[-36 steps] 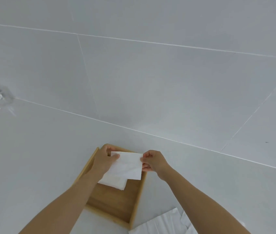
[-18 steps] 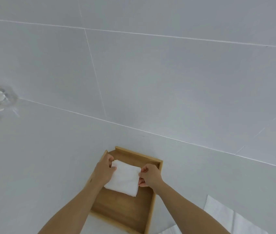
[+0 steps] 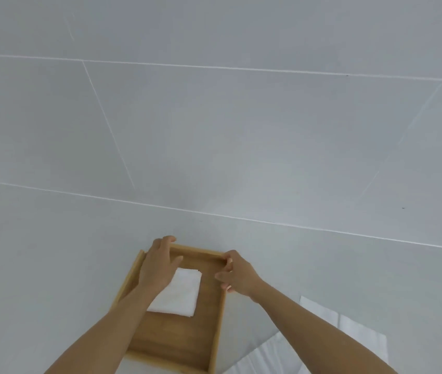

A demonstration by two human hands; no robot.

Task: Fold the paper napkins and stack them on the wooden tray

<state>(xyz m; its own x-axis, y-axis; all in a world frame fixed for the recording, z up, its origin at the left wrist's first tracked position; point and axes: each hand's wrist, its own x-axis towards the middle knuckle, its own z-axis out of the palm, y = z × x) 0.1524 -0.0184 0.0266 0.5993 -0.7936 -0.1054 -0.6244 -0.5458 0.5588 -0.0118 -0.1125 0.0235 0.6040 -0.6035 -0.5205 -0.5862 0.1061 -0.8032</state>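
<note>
- Pale grey tiles with thin white joints fill the wall [image 3: 241, 117] behind, and the same grey runs on as the counter [image 3: 39, 265] beneath both arms.
- On that counter sits the wooden tray [image 3: 216, 336], its far rim under the fingertips of both hands.
- Left hand [image 3: 157, 265] lies spread and relaxed over the tray's far left corner, fingers reaching past the rim, thumb pointing inward; it grips nothing, and whether the palm touches the paper below cannot be told.
- Just under and to the inner side of that hand, the stack of folded napkins [image 3: 180, 292] rests flat on the tray floor, white, its layered edges showing at the far corner.
- Right hand [image 3: 234, 273] hangs over the tray's right wall, fingers loosely curled and apart, holding nothing; it is clear of the stack, with bare wood between them.
- Beyond the right forearm, on the outer side, unfolded napkins [image 3: 360, 330] lie spread on the counter, partly hidden by the arm.
</note>
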